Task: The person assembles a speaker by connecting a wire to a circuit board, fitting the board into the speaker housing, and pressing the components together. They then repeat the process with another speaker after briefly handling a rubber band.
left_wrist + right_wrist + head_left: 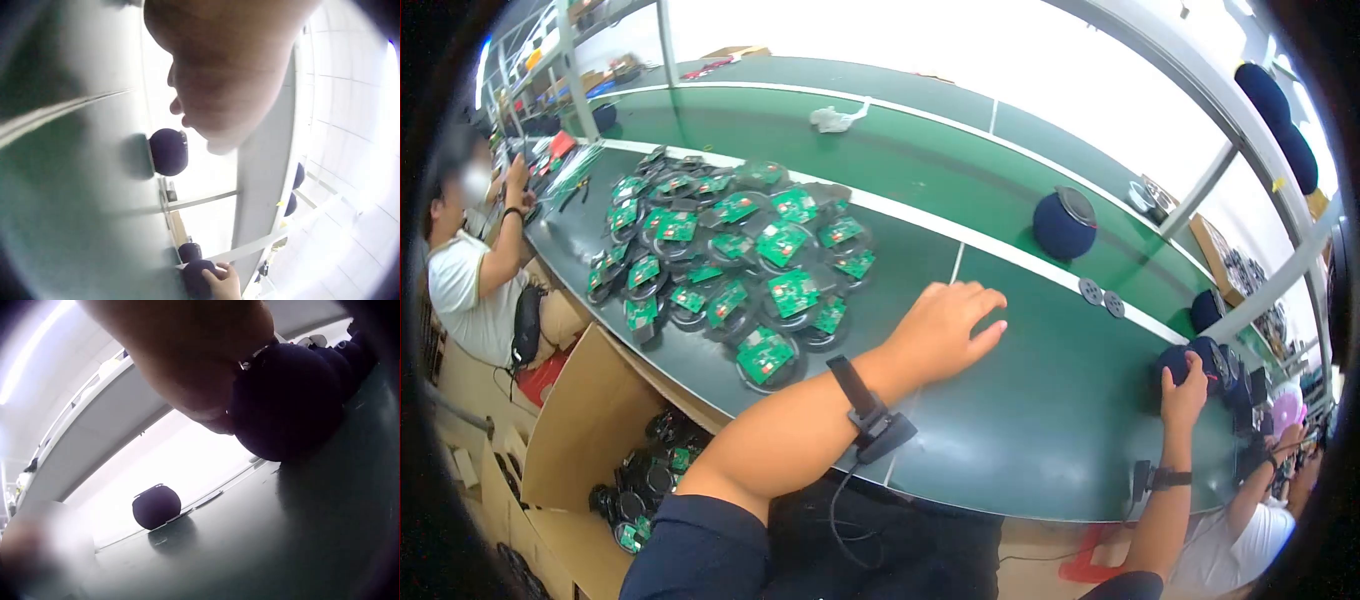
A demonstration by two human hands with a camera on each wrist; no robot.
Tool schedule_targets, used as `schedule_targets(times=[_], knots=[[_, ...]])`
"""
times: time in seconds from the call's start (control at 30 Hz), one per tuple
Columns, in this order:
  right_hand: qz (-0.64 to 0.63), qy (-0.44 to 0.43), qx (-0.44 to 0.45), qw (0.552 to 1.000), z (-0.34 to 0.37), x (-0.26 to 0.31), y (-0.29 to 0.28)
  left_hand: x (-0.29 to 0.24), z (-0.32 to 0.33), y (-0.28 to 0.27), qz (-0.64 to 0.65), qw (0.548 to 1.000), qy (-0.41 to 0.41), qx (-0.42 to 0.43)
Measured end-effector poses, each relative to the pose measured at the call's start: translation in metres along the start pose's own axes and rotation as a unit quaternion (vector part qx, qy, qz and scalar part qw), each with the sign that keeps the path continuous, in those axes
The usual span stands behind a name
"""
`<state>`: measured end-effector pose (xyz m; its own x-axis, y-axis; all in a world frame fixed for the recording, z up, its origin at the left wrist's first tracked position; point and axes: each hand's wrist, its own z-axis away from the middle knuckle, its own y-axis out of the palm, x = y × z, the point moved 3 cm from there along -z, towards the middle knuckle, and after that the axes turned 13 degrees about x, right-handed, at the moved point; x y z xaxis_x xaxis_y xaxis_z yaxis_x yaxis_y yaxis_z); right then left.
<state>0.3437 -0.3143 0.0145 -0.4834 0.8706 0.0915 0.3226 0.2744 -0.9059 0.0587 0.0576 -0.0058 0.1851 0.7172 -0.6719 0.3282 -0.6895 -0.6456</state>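
My left hand hovers over the green table with relaxed fingers and nothing in it. At the right end of the bench my right hand grips a round dark-blue, ball-shaped speaker body, which sits on the tabletop; its far side is covered by the hand. More dark balls stand in a row behind it. Another dark-blue ball with a flat ringed top is beyond the white strip. Two small black discs lie between that ball and my right hand.
A large heap of black round parts with green circuit boards covers the left of the table. Below the edge, a cardboard box holds more. Metal posts rise at the right. A person sits at the left, another at the right.
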Motion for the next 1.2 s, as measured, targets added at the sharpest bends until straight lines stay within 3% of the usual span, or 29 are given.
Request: schedule_targets(times=[0.07, 0.1, 0.13, 0.2, 0.27, 0.4, 0.53, 0.67, 0.73, 0.8, 0.87, 0.9, 0.97, 1.0, 1.07, 1.1, 1.13, 1.2], knots=[[-0.006, -0.027, -0.012, 1.0, 0.002, 0.003, 0.002, -0.001, 0.004, -0.015, -0.175, 0.976, 0.025, -0.125], [-0.016, -0.036, -0.01, 0.999, 0.004, 0.008, 0.001, -0.001, 0.005, -0.02, -0.178, 0.975, 0.02, -0.13], [-0.018, -0.042, -0.009, 0.999, 0.009, 0.02, -0.002, -0.002, 0.007, -0.024, -0.203, 0.971, 0.002, -0.124], [-0.047, -0.168, -0.011, 0.985, 0.026, 0.059, -0.012, -0.013, 0.016, -0.034, -0.234, 0.964, -0.02, -0.124], [-0.079, -0.189, 0.021, 0.979, 0.043, 0.102, -0.027, -0.027, 0.025, -0.046, -0.343, 0.93, -0.076, -0.106], [-0.09, -0.257, 0.089, 0.958, 0.068, 0.177, -0.045, -0.031, 0.062, -0.079, -0.413, 0.894, -0.154, -0.078], [-0.091, -0.357, 0.093, 0.925, 0.091, 0.233, -0.055, -0.019, 0.097, -0.096, -0.457, 0.849, -0.264, -0.026], [-0.24, -0.407, 0.086, 0.877, 0.091, 0.247, -0.061, -0.005, 0.112, -0.087, -0.461, 0.844, -0.273, -0.032], [-0.326, -0.38, 0.074, 0.862, 0.074, 0.23, -0.057, -0.015, 0.106, -0.077, -0.476, 0.847, -0.231, -0.054], [-0.431, -0.29, 0.081, 0.851, 0.046, 0.198, -0.032, -0.033, 0.095, -0.067, -0.387, 0.911, -0.119, -0.074], [-0.439, -0.156, 0.14, 0.874, 0.015, 0.168, -0.006, -0.04, 0.079, -0.05, -0.226, 0.97, -0.032, -0.088], [-0.437, -0.153, 0.135, 0.876, 0.001, 0.153, 0.009, -0.047, 0.067, -0.042, -0.155, 0.982, -0.047, -0.096], [-0.269, -0.148, 0.125, 0.943, -0.023, 0.13, 0.04, -0.048, 0.043, -0.026, -0.023, 0.991, -0.063, -0.116], [-0.266, -0.145, 0.121, 0.945, -0.032, 0.127, 0.047, -0.036, 0.029, -0.021, -0.02, 0.991, -0.059, -0.115], [-0.146, -0.14, 0.129, 0.971, -0.05, 0.13, 0.059, 0.006, -0.002, -0.008, 0.198, 0.962, -0.123, -0.144], [-0.129, -0.144, 0.133, 0.972, -0.061, 0.133, 0.067, 0.021, -0.014, -0.003, 0.282, 0.941, -0.108, -0.15], [-0.127, -0.141, 0.129, 0.973, -0.069, 0.137, 0.073, 0.038, -0.019, 0.005, 0.284, 0.942, -0.103, -0.148], [-0.105, -0.122, 0.153, 0.975, -0.082, 0.148, 0.081, 0.063, -0.023, 0.018, 0.16, 0.966, -0.129, -0.155]])
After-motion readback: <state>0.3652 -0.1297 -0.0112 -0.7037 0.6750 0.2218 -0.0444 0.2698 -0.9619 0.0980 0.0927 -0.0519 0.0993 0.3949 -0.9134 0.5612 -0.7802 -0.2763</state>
